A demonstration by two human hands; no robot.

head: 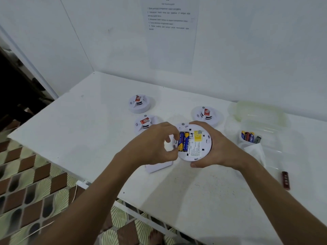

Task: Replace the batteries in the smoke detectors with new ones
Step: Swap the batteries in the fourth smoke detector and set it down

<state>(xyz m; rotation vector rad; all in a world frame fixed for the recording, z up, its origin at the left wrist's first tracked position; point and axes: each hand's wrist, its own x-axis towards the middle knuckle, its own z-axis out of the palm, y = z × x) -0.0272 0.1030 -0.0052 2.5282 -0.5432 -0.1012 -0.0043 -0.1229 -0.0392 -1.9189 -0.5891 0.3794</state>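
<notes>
My right hand (214, 147) grips a white round smoke detector (196, 144), turned back-side up above the table. Its open compartment holds two blue-and-yellow batteries (183, 141). My left hand (157, 140) is at the compartment's left edge, its curled fingers touching the batteries. A white battery cover (159, 167) lies on the table under my left hand. Three other detectors sit face up: a far one (139, 103), a nearer left one (145, 123) and a right one (207, 114).
A clear plastic box (276, 138) at the right holds several batteries (248, 136); its lid (256, 110) lies behind it. A dark red battery (285, 179) lies near the right edge. White tissue (254, 151) lies by the box. Walls close off the back.
</notes>
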